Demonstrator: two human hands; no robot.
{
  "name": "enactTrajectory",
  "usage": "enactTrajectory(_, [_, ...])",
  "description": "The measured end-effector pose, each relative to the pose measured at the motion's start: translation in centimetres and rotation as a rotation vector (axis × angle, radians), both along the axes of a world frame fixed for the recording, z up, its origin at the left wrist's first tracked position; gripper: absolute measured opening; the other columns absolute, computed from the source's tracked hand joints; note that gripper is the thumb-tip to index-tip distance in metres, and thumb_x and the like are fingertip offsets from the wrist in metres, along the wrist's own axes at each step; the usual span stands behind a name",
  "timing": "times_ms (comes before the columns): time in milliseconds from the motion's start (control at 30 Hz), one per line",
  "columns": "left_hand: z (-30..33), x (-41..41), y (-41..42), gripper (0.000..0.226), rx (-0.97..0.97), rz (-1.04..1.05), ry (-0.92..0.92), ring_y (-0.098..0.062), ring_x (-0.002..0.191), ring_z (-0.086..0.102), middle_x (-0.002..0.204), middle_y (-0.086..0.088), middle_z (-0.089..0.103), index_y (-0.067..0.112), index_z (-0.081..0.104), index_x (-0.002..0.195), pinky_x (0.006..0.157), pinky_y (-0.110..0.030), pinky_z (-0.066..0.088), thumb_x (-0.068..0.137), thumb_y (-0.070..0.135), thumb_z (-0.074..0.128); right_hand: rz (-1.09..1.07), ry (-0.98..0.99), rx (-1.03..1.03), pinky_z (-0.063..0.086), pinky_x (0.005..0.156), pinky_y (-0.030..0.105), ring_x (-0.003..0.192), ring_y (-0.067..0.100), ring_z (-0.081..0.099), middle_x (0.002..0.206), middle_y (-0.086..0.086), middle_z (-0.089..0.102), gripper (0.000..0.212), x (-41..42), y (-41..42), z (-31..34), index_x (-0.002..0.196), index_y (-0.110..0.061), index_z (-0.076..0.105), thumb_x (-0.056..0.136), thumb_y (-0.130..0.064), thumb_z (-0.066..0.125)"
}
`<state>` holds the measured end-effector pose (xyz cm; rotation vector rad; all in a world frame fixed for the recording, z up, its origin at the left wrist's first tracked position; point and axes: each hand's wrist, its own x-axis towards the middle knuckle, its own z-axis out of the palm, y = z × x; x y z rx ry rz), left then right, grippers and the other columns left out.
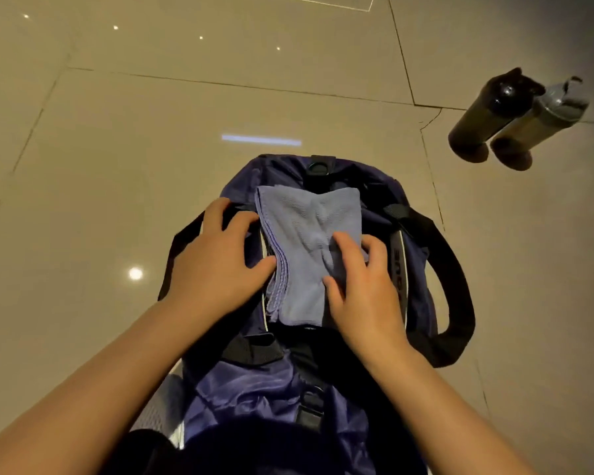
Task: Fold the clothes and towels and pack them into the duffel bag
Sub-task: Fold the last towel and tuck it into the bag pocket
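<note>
The folded towel (309, 248), light blue, lies in the open top of the dark blue duffel bag (254, 389) on the tiled floor (100, 149). The left hand (216, 258) rests at its left edge, fingers spread and straight. The right hand (364, 286) presses on its right part, fingers bent lightly upon the cloth. Two dark bottles (515, 114) stand well apart, to the right.

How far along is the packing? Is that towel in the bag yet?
Done: the light blue towel is folded into a stack. In hand: it lies in the open top of the navy duffel bag, the right hand pressing on it and the left hand at its edge. Left: pushing it down fully. No other clothes show; two bottles stand on the floor.
</note>
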<state>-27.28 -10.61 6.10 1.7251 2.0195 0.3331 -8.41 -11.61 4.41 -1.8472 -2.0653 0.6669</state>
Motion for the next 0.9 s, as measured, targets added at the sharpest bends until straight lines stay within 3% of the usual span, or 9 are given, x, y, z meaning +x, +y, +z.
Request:
enactTrajectory(233, [-0.3,0.8,0.5,0.067,0.089,-0.027,-0.109,-0.035,0.107,0.053,0.149,-0.007,0.023,0.023,0.035,0.141,0.075,-0.037,0.044,0.082,0.015,0.066,0.002,-0.242,-0.001,0.050,0.079,0.042,0.112,0.039,0.050,0.143,0.020,0.031,0.062,-0.1,1.2,0.0,0.146,-0.008,0.033,0.092,-0.021,0.060])
enactTrajectory(300, [-0.3,0.2,0.6,0.067,0.120,-0.062,-0.126,-0.034,0.105,0.053,0.145,-0.008,0.030,0.026,0.037,0.139,0.077,-0.041,0.047,0.081,0.007,0.065,-0.005,-0.384,0.038,0.050,0.070,0.041,0.105,0.040,0.053,0.139,0.023,0.041,0.064,-0.1,1.1,0.5,0.139,-0.005,0.044,0.084,-0.024,0.070])
enactTrajectory(367, [0.1,-0.4,0.4,0.056,0.172,-0.077,-0.153,-0.031,0.103,0.052,0.135,-0.006,0.040,0.024,0.045,0.126,0.075,-0.039,0.046,0.079,0.001,0.062,0.048,-0.390,0.208,0.051,0.080,0.044,0.111,0.042,0.053,0.137,0.025,0.047,0.061,-0.6,1.2,0.8,0.131,-0.003,0.054,0.076,-0.019,0.075])
enactTrajectory(433, [1.1,-0.9,0.2,0.042,0.189,-0.044,-0.143,-0.034,0.105,0.054,0.139,-0.007,0.041,0.021,0.054,0.110,0.075,-0.037,0.044,0.077,-0.004,0.060,0.164,-0.267,0.269,0.040,0.103,0.048,0.131,0.040,0.041,0.144,0.022,0.042,0.058,-2.0,2.1,0.9,0.138,-0.008,0.048,0.084,-0.017,0.067])
enactTrajectory(500, [2.2,-1.1,0.1,0.035,0.197,0.001,-0.081,-0.037,0.114,0.054,0.150,-0.009,0.035,0.020,0.063,0.102,0.078,-0.038,0.043,0.078,-0.004,0.058,0.174,-0.183,0.117,0.016,0.118,0.045,0.146,0.031,0.016,0.157,0.014,0.021,0.059,-3.3,3.3,0.7,0.151,-0.018,0.026,0.098,-0.030,0.048])
enactTrajectory(600, [2.9,-1.0,0.9,0.047,0.064,-0.051,0.029,-0.032,0.129,0.045,0.156,-0.006,0.025,0.021,0.061,0.125,0.091,-0.039,0.041,0.085,0.000,0.052,0.189,-0.244,-0.047,-0.010,0.117,0.041,0.148,0.023,-0.009,0.162,0.004,-0.004,0.063,-3.5,3.3,-1.8,0.154,-0.025,0.006,0.100,-0.050,0.025])
enactTrajectory(733, [2.7,-1.0,3.1,0.051,-0.018,-0.154,0.066,-0.024,0.134,0.039,0.157,0.001,0.024,0.013,0.049,0.138,0.099,-0.032,0.035,0.088,0.003,0.046,0.295,-0.279,-0.095,-0.016,0.116,0.044,0.148,0.021,-0.012,0.162,0.000,-0.008,0.076,-3.2,2.1,-3.1,0.153,-0.035,0.003,0.082,-0.063,-0.004])
enactTrajectory(833, [4.1,-1.6,4.2,0.058,-0.028,-0.157,-0.053,-0.015,0.136,0.034,0.154,0.003,0.031,0.013,0.046,0.141,0.102,-0.016,0.023,0.085,-0.002,0.051,0.338,-0.291,-0.122,-0.011,0.116,0.047,0.148,0.020,-0.009,0.162,-0.002,-0.006,0.073,-3.0,3.0,-2.7,0.153,-0.036,0.003,0.085,-0.063,0.001])
enactTrajectory(900, [5.4,-2.2,4.3,0.059,0.007,-0.110,-0.159,-0.010,0.122,0.044,0.149,0.009,0.037,0.016,0.051,0.138,0.096,-0.016,0.028,0.083,-0.004,0.052,0.345,-0.288,-0.152,-0.009,0.117,0.047,0.148,0.018,-0.010,0.162,-0.004,-0.008,0.070,-2.7,3.6,-2.3,0.153,-0.038,0.002,0.087,-0.062,0.011])
